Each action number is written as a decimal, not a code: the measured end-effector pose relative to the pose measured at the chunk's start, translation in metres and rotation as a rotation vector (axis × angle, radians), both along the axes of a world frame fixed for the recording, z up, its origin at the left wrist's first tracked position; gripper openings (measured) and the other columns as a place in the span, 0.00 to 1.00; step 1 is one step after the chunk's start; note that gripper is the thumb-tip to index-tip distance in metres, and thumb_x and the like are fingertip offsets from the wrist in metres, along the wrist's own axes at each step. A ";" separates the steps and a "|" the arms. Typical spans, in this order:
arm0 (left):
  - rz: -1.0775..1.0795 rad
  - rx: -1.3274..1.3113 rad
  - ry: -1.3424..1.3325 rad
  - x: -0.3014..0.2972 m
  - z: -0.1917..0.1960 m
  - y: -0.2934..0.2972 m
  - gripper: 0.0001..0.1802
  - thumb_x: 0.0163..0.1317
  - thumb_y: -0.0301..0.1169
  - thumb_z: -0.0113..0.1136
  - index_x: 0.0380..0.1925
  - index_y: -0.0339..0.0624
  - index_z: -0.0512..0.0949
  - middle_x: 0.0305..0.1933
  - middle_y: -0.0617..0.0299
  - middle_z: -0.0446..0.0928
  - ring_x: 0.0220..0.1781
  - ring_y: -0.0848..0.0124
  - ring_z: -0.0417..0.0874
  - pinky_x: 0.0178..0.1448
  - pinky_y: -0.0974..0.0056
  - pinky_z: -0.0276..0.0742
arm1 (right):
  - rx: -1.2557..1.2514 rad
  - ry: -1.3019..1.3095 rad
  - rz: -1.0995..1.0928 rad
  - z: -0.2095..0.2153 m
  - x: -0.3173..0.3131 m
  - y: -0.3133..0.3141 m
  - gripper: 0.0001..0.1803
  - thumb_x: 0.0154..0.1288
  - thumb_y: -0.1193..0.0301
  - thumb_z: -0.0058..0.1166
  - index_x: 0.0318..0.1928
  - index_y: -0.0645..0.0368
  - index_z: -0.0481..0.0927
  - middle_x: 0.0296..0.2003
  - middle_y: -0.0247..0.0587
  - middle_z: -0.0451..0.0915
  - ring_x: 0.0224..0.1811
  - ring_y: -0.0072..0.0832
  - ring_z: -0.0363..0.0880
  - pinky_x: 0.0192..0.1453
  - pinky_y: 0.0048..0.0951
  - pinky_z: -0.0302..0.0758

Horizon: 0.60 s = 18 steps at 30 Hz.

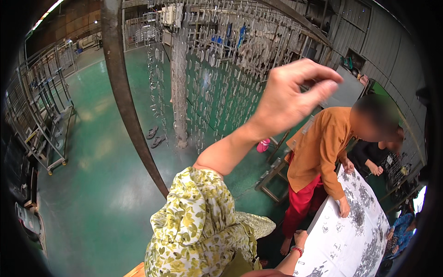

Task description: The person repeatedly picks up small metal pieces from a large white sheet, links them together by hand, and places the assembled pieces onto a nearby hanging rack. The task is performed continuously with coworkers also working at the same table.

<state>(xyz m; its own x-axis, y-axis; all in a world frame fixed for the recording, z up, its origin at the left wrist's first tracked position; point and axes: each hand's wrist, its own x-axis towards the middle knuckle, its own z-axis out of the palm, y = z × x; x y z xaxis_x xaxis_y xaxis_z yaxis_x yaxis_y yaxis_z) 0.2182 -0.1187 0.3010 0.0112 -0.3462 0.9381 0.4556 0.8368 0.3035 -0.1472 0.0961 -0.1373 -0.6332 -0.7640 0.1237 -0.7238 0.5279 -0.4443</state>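
My left hand (pixel 290 94) is raised high on a floral-sleeved arm (pixel 198 221), its fingertips pinched together in front of hanging chains of small metal hooks (pixel 217 92). Whether a small piece sits between the fingers does not show. My right hand (pixel 301 239), with a red bracelet at the wrist, rests low on the near edge of a white table (pixel 341 249). Heaps of small dark metal pieces (pixel 357 212) lie on that table.
A person in an orange shirt (pixel 323 147) leans on the table, with other people behind and at the right. A dark curved steel post (pixel 124 97) rises at the left. A wheeled metal rack (pixel 44 120), sandals (pixel 154 137) and a metal bench (pixel 274 177) stand on the green floor.
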 end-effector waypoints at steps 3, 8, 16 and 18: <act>0.232 0.004 0.044 0.021 0.001 -0.009 0.08 0.56 0.22 0.60 0.37 0.35 0.80 0.35 0.63 0.80 0.37 0.80 0.78 0.42 0.76 0.74 | -0.030 -0.007 -0.035 0.000 -0.001 -0.004 0.09 0.41 0.80 0.57 0.29 0.66 0.83 0.28 0.54 0.81 0.33 0.43 0.82 0.42 0.33 0.78; 0.572 0.054 0.203 0.047 0.001 -0.021 0.07 0.56 0.24 0.61 0.36 0.37 0.81 0.33 0.65 0.80 0.34 0.81 0.78 0.40 0.77 0.73 | -0.105 -0.023 -0.003 -0.014 -0.017 -0.005 0.09 0.43 0.81 0.56 0.29 0.66 0.83 0.28 0.53 0.81 0.33 0.42 0.82 0.41 0.33 0.78; 0.972 0.171 0.338 0.084 0.008 -0.026 0.09 0.55 0.27 0.63 0.36 0.36 0.80 0.31 0.63 0.79 0.33 0.78 0.77 0.39 0.73 0.73 | -0.152 -0.028 0.099 -0.017 -0.027 -0.006 0.10 0.46 0.82 0.52 0.31 0.67 0.82 0.27 0.54 0.81 0.30 0.39 0.83 0.37 0.31 0.77; 1.017 0.151 0.342 0.089 0.008 -0.031 0.09 0.54 0.27 0.63 0.35 0.35 0.80 0.31 0.62 0.80 0.33 0.78 0.78 0.39 0.73 0.73 | -0.165 -0.019 0.098 -0.022 -0.033 -0.004 0.10 0.46 0.82 0.52 0.31 0.67 0.82 0.26 0.54 0.81 0.30 0.40 0.82 0.37 0.31 0.77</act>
